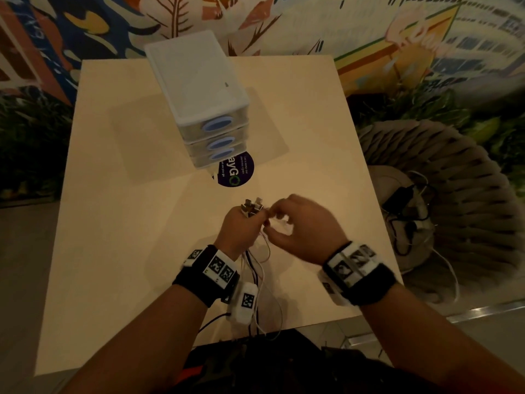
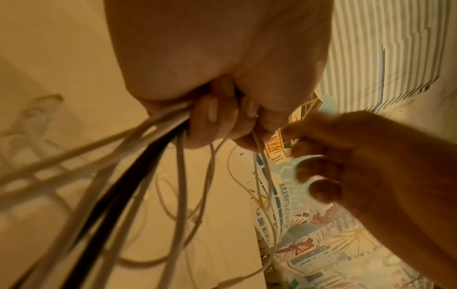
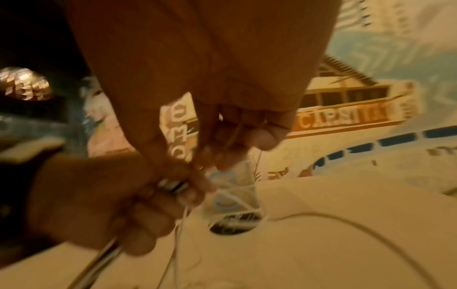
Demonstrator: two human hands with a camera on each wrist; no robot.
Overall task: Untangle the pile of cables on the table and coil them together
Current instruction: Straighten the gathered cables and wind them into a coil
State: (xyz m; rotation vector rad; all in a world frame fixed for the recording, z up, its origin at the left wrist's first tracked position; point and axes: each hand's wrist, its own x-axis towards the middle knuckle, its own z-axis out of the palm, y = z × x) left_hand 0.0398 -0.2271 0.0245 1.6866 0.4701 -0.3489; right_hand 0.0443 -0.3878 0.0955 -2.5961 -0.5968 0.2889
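My left hand (image 1: 241, 227) grips a bundle of cables (image 1: 257, 268), several white and one black, above the table (image 1: 127, 223). Their metal plug ends (image 1: 251, 207) stick up out of the fist. The strands hang down past my wrist toward the table's near edge. In the left wrist view the curled fingers (image 2: 215, 119) clamp the cables (image 2: 158, 140). My right hand (image 1: 295, 227) sits right beside the left and pinches a thin white cable (image 3: 237, 195) between thumb and fingertips. In the right wrist view that cable runs over to the left hand (image 3: 111, 199) and loops onto the table.
A white three-drawer organiser (image 1: 204, 100) with blue handles stands at the table's far middle, a dark round sticker (image 1: 235, 170) in front of it. A woven chair (image 1: 443, 211) at the right holds more cables and a black adapter (image 1: 400, 197). A painted mural wall lies behind.
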